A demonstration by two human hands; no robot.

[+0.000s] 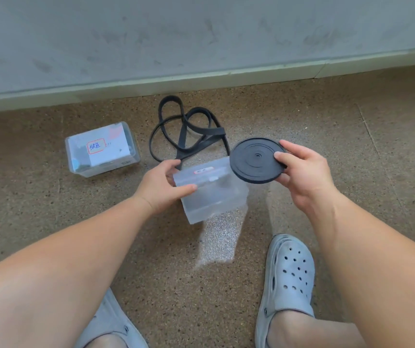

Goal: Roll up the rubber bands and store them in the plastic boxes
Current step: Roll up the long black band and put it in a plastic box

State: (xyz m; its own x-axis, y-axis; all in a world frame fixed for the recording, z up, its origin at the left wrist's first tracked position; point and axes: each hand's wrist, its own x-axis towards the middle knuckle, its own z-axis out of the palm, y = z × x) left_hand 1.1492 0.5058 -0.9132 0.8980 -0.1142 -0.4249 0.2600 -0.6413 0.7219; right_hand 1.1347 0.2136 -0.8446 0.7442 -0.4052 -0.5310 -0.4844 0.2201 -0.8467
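Head view: left hand grips clear box; right hand pinches rolled band

Left hand, right hand bare; thumbnail on right hand trimmed short. Forearms bare along whole visible length. Right clog: pale grey-blue moulded foam, rounded toe, cluster of round vent holes on top, oval slots along side facing left clog, heel strap fixed by dark round rivet. Bare ankle above right clog. Left clog, left of right clog: same pale grey, cut by frame edge.
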